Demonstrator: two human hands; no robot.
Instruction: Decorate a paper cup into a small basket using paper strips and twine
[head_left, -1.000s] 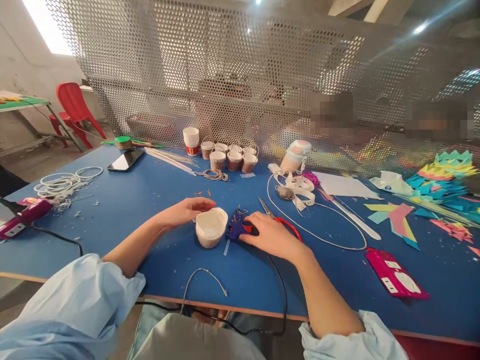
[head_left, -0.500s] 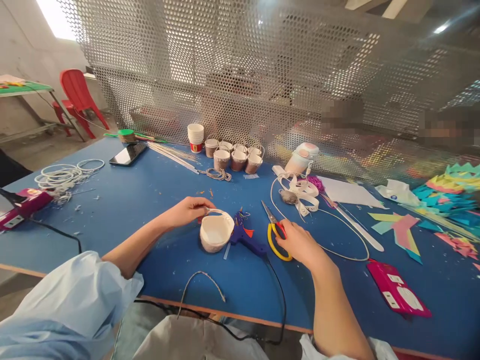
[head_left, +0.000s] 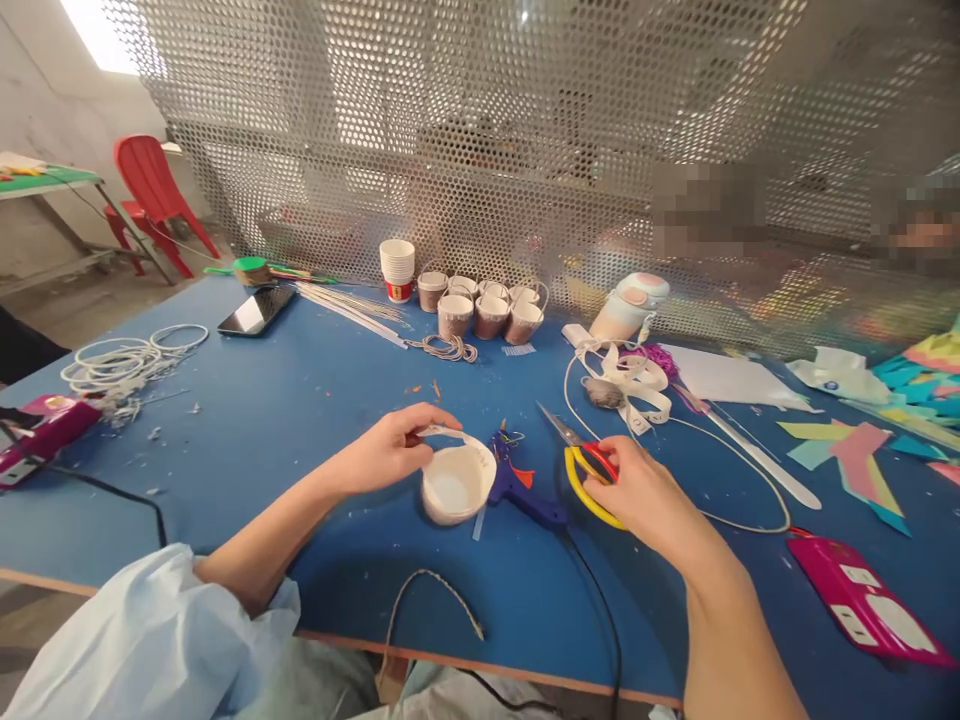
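Note:
My left hand pinches the rim strip of a small white paper cup that rests on the blue table. My right hand closes on the yellow and red handles of the scissors, whose blades point away to the upper left. A blue glue gun lies between the cup and the scissors, with its black cord running off the near edge.
Stacked and wrapped paper cups stand at the back by the perforated screen. A phone, wire rings, a pink power strip, a white bottle, coloured paper pieces and a cord loop lie around. Other people sit behind the screen.
My right hand left the glue gun, moved right and closed on the scissors' handles. My left hand now pinches the cup's rim strip. The view shifted slightly.

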